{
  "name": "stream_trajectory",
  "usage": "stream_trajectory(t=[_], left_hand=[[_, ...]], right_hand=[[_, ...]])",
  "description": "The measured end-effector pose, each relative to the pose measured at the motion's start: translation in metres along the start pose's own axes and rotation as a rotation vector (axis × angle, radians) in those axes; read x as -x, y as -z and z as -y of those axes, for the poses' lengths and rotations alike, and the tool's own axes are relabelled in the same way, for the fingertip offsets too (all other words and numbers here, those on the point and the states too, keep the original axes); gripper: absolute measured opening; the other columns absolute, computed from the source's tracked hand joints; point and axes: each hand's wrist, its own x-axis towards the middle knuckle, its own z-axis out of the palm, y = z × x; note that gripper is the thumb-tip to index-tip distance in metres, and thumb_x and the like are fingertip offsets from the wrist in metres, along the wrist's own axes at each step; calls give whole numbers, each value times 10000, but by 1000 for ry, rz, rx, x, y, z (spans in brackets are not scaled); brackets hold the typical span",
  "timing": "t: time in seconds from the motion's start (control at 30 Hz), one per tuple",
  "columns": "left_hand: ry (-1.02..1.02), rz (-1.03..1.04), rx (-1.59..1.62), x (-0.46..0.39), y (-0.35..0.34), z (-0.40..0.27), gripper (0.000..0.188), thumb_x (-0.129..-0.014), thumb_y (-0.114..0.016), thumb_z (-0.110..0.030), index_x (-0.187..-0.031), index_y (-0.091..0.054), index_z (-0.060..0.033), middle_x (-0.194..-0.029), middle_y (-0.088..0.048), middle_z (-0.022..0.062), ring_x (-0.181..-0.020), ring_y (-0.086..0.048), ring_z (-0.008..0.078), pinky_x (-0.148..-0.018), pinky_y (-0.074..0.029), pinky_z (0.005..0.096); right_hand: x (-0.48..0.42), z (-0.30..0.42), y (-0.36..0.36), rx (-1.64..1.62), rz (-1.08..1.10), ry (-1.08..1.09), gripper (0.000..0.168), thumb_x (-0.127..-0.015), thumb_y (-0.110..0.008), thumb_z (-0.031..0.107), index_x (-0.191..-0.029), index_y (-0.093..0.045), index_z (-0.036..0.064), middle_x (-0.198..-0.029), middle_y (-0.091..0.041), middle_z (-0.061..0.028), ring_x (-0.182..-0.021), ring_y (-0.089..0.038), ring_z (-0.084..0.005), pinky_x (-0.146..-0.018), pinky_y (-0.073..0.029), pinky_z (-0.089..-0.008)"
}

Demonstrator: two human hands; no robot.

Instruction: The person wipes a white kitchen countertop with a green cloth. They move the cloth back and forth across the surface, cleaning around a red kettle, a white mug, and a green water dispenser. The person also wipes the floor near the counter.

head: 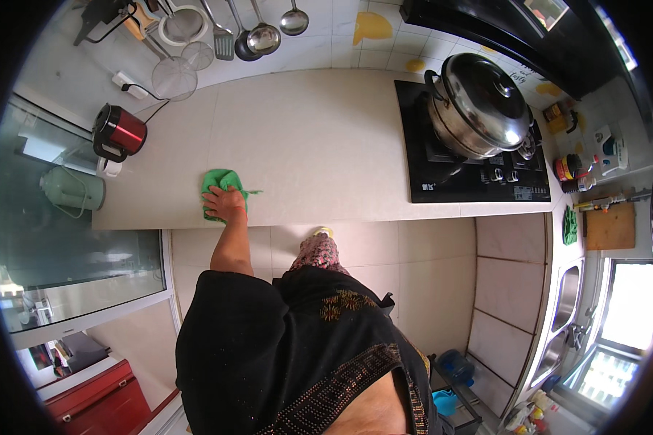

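Note:
My left hand (226,204) lies with fingers spread on a folded green cloth (221,178), pressing it against the beige countertop (310,147). A loose strand trails from the cloth's right side. The hand is close to the counter's front edge, towards its left end. Up and to the left of it stands a red and black electric kettle (121,130), with a white cup (109,167) partly hidden beside it. My right hand is out of view.
A large lidded steel pot (479,109) sits on the black gas hob (430,182) at right. Ladles and strainers (174,79) hang on the back wall. A glass panel (87,255) borders the left. Another green cloth (570,225) lies near the double sink (566,299).

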Motion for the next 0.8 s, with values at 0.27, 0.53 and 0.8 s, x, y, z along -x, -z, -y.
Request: stream_trajectory(t=[0.27, 0.53, 0.8], left_hand=[[-225, 60, -23, -46, -21, -110, 597, -893, -421, -413, -1409, -299, -139, -1491, -221, 139, -1339, -208, 402, -1083, -150, 563], [-708, 37, 14, -49, -34, -257, 597, -867, -487, -414, -1390, -355, -159, -1482, -263, 96, -1338, -233, 378, -1085, -146, 558], [-1082, 70, 43, 13, -69, -397, 614, -866, -494, -438, -1406, -341, -191, -1496, -257, 67, -1361, -213, 382, -1090, -144, 570]], right_hand=[[70, 30, -57, 140, -104, -53, 520, -883, -535, 366, -1263, -367, 53, -1209, -473, -170, -1025, -528, -320, -866, -435, -506], [103, 48, -127, 128, -93, -73, 553, -912, -487, 348, -1348, -326, 48, -1326, -437, -182, -1152, -489, -347, -930, -401, -513], [127, 55, -156, 216, -100, 26, 472, -918, -502, 322, -1316, -387, 97, -1264, -492, -162, -1053, -553, -324, -854, -444, -491]])
